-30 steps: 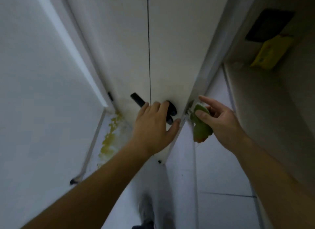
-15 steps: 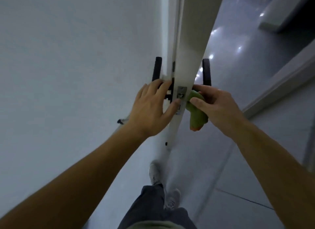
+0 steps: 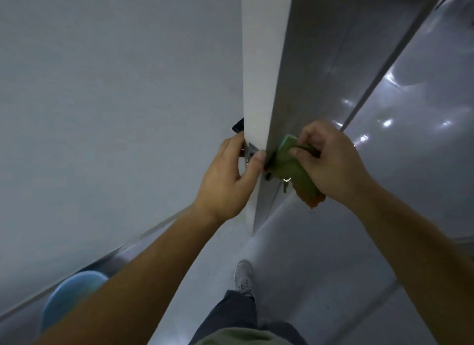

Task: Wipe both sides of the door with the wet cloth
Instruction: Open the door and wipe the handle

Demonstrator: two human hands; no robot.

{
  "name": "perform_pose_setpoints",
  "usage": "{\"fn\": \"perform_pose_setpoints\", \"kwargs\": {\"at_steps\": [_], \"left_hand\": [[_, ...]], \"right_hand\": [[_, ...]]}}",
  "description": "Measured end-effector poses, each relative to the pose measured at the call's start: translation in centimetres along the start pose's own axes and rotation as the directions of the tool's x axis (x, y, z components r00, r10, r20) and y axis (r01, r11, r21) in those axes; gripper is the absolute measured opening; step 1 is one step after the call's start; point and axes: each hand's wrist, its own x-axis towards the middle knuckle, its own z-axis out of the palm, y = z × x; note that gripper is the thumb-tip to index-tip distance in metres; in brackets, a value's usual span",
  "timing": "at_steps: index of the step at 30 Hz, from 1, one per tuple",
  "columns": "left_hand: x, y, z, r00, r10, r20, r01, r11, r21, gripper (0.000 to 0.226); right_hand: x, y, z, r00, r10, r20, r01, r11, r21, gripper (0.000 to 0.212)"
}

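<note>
From above, the left hand [image 3: 228,183] clasped the free edge of the door [image 3: 259,88] at the latch plate [image 3: 252,150] — thumb across it. The right hand [image 3: 333,165] clutched the green cloth [image 3: 289,166], pressed to the door's right face beside that edge.

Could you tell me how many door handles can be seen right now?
1. A black handle juts out left of the door, above the left hand. Another may be hidden behind the green cloth and right hand on the other face.
</note>
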Motion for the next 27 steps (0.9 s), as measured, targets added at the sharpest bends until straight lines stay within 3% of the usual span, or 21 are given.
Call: {"fn": "perform_pose_setpoints", "kwargs": {"at_steps": [3,8,14,19,21,24,27], "left_hand": [[1.4,-1.1,-1.3,0.996,-0.065,-0.059,0.061,0.995,-0.073,0.055],[4.2,-1.8,-3.7,0.980,-0.149,-0.135,0.123,0.976,-0.181,0.037],[6.9,-2.3,-6.0,0.959,-0.216,-0.185,0.179,0.964,-0.197,0.027],[8.6,-2.3,-5.6,0.896,-0.327,-0.302,0.304,0.945,-0.121,0.035],[9.2,-2.4,-4.6,0.824,-0.410,-0.391,0.393,0.911,-0.126,0.049],[9.8,-2.1,-2.8,0.602,-0.603,-0.524,0.572,0.783,-0.244,0.065],[10.4,-1.4,-1.3,0.458,-0.776,-0.435,0.622,0.629,-0.467,0.057]], "right_hand": [[2.0,0.3,2.5,0.988,-0.147,0.043,0.151,0.983,-0.102,0.009],[4.3,-0.5,6.0,0.941,-0.331,0.070,0.338,0.910,-0.242,0.019],[7.3,-1.7,8.1,0.856,-0.481,0.187,0.495,0.661,-0.564,0.046],[10.5,-1.0,9.1,0.769,-0.571,0.286,0.617,0.548,-0.565,0.046],[11.7,-0.7,9.3,0.734,-0.589,0.339,0.669,0.537,-0.514,0.043],[13.2,-0.2,8.9,0.671,-0.622,0.403,0.737,0.503,-0.451,0.047],[14.7,0.9,7.9,0.605,-0.666,0.436,0.794,0.462,-0.396,0.059]]}}
